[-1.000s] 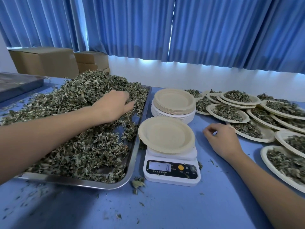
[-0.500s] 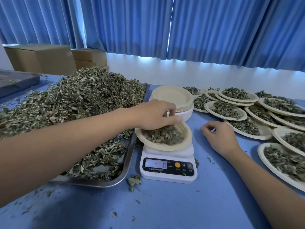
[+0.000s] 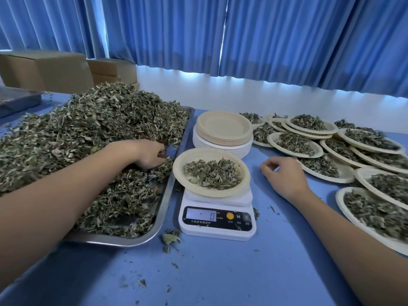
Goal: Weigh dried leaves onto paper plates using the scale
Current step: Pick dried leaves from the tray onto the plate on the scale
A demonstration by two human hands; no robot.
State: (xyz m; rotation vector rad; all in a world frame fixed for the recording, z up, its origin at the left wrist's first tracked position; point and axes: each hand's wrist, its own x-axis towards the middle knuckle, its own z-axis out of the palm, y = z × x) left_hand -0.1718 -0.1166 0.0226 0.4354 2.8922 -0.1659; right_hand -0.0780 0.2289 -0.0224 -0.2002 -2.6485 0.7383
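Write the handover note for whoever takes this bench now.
Left hand: in the tray, fingers curled into the dried leaves.
Right hand: idle on the table, holding nothing.
The plate on the scale holds a small heap; the display reads 0.
Done: many filled plates at right.
Left: top up this plate, set it aside, take the next from the empty stack.

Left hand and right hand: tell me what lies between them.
In the head view, the scale stands between the left hand and the right hand, carrying a paper plate with some dried leaves on it.
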